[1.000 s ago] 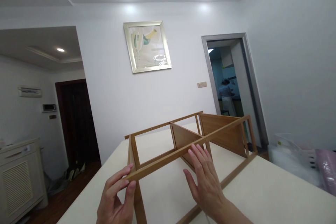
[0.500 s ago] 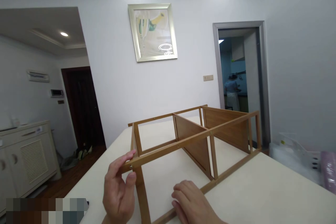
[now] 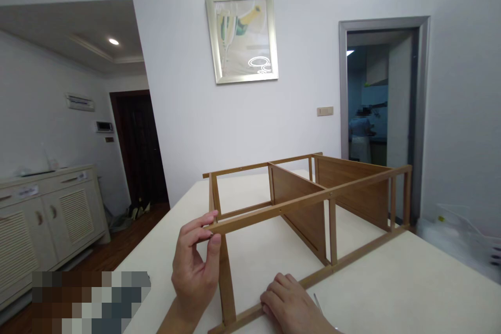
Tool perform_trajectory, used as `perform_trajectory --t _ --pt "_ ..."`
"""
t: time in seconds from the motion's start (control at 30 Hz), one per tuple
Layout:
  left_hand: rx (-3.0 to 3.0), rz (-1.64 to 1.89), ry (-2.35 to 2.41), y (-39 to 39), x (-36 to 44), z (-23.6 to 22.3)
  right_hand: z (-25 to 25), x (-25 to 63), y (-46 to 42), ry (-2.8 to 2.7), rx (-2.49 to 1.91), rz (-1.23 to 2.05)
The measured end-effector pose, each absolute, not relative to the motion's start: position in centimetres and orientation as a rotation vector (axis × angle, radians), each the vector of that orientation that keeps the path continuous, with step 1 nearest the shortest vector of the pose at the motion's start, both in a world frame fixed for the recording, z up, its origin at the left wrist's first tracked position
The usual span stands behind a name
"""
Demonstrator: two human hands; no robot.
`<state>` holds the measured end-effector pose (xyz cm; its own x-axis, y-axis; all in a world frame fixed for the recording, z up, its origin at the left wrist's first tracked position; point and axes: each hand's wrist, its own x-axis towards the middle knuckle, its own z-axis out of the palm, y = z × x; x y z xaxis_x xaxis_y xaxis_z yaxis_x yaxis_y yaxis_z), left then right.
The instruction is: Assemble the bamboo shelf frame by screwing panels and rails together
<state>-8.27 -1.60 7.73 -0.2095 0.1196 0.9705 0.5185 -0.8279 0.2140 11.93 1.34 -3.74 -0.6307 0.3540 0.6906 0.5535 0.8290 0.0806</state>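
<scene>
A brown wooden shelf rack [image 3: 305, 201] lies on its side on a cream table [image 3: 391, 276], with flat panels set between its rails. At its near upper corner is my left hand [image 3: 195, 261]. The thumb and a finger close on a small screw [image 3: 212, 234] in the rail, while the index fingertip touches the wood above. My right hand [image 3: 287, 302] rests lower down, its fingers curled over the bottom rail. A thin metal rod [image 3: 317, 301], perhaps a hex key, shows beside that hand; the rest of it is hidden.
A white cabinet [image 3: 58, 219] stands at the left, near a dark door [image 3: 136, 146]. Clear plastic wrapping [image 3: 450, 240] lies past the table's right edge. Through the doorway, a person [image 3: 360, 135] stands in another room. A framed picture [image 3: 242, 36] hangs ahead.
My view has turned left, so the scene sits further right. My left thumb and finger have closed in on the screw. The metal rod now shows beside my right hand, which stays on the lower rail.
</scene>
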Motion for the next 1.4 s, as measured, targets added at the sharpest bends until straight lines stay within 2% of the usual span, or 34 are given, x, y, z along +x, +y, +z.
perform_trajectory --t 0.27,0.43,0.53,0.63,1.0,1.4 --pt "-1.799 -2.025 -0.771 -2.0 -8.5 7.8 -2.6 12.2 0.9 -2.285 -0.574 -0.290" --pt "-1.851 -2.117 -0.684 -1.5 -8.6 7.5 4.1 10.8 -0.6 -2.070 -0.263 -0.385" --pt "-1.889 -2.205 -0.551 -1.2 -8.6 7.3 8.7 8.4 -1.6 -1.822 -0.245 -0.337" --pt "-1.894 -2.281 -0.545 -1.2 -8.6 7.0 11.1 5.9 -1.9 -1.691 -0.306 -0.271" --pt "-1.921 -2.310 -0.615 -1.4 -8.4 6.7 10.0 2.6 -1.3 -1.628 -0.340 -0.372" --pt "-1.886 -2.306 -0.616 -1.5 -8.3 6.8 9.3 2.4 -1.3 -1.649 -0.383 -0.229"
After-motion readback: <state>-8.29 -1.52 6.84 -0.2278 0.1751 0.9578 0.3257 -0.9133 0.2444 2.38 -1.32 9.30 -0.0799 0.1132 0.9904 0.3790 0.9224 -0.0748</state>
